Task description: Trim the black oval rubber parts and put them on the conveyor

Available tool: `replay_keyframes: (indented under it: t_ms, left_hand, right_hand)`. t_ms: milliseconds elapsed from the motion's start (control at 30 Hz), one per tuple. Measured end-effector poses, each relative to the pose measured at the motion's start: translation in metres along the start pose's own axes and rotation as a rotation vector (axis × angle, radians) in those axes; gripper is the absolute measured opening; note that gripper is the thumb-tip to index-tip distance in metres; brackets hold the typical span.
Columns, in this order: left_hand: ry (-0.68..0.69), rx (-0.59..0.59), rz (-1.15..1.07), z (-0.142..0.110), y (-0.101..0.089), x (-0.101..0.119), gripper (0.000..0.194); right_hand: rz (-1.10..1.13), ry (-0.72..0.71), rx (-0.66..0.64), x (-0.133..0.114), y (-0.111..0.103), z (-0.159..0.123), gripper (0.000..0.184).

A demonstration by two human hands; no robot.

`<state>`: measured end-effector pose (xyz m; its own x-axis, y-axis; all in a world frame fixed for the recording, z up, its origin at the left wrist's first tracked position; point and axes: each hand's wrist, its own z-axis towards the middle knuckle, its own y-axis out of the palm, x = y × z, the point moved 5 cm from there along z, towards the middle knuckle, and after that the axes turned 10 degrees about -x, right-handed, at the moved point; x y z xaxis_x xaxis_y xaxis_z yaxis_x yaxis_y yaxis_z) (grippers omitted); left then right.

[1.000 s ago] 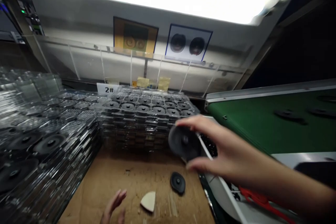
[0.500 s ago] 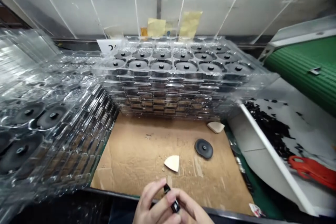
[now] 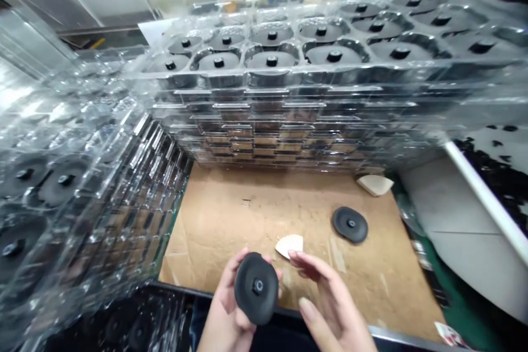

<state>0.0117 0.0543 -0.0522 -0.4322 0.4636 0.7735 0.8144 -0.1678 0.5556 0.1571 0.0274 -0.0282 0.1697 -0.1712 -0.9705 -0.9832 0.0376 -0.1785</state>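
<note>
My left hand (image 3: pixel 231 302) grips a black oval disc (image 3: pixel 268 300) from behind, with its face and short central post turned up toward me. Just to the right, my right hand (image 3: pixel 330 305) is open and holds nothing, its thumb apart from the fingers. Past those fingertips lies a cream-coloured wedge-shaped piece (image 3: pixel 290 245) on the cardboard sheet (image 3: pixel 223 220). A second black oval disc (image 3: pixel 350 224) rests flat on the cardboard, farther right. Near the far right corner sits another cream wedge (image 3: pixel 375 185).
Stacked clear plastic trays (image 3: pixel 264 104) with black discs in their pockets rise behind the cardboard. More stacked trays (image 3: pixel 124 176) stand on the left. At right, a white bin wall (image 3: pixel 490 198) borders an area of small black scraps (image 3: pixel 499 170).
My hands were together around a small black part low in view. Now they are apart, the left holding the disc face up. The view has tilted down and moved nearer the trays.
</note>
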Motion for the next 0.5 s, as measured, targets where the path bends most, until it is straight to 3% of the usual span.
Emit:
replay_keyframes:
  t_ms: [133,267,333,500]
  left_hand:
    - [-0.215,-0.109,-0.174,-0.003,0.014,0.008,0.07]
    - [-0.331,-0.229,-0.385,-0.002,0.03,0.014,0.055]
    - [-0.335,-0.246,-0.417,-0.001,0.033,0.016,0.055]
    - [-0.3,-0.23,-0.461,0.0,0.03,0.015,0.053]
  right_hand:
    - [-0.199,-0.395,-0.116,-0.03,-0.002,0.011,0.04]
    - [-0.345,-0.703,-0.227,-0.041,0.001,0.015,0.04]
    - [-0.351,-0.728,-0.229,-0.041,-0.001,0.014,0.037]
    - [-0.218,-0.632,-0.187,-0.036,-0.019,0.003,0.029]
